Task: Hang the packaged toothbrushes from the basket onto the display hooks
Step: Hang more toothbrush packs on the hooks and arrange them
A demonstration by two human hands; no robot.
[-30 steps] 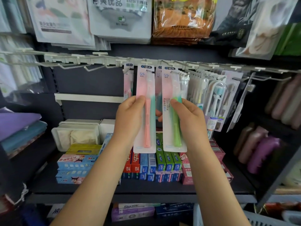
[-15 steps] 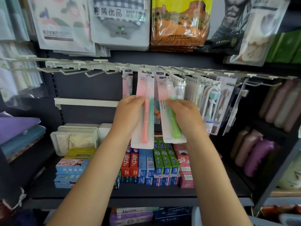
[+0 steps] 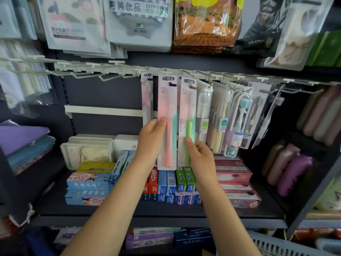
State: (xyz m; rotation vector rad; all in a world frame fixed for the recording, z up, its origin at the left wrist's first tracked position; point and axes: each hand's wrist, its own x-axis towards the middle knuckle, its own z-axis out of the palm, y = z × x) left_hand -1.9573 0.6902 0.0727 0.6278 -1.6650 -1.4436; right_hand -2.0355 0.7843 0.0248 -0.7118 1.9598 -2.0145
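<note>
Both forearms bare from the bottom frame edge up to the wrists; no sleeve, cuff or glove showing on either. Left hand and right hand uncovered, no watch, band or bracelet at the wrists below them. Fingernails short and plain where visible; whether any finger carries a ring cannot be told.

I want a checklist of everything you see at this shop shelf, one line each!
Surface: dark shelf holding toothpaste boxes.
Job's things: pink toothbrush pack and green toothbrush pack, tops up at the hook rail; basket bottom right.
Clutter: folded towels, bottles.
Hands: left hand holds pink pack; right hand holds green pack.
Cables: nothing seen.
Surroundings: bagged goods hanging above.
</note>
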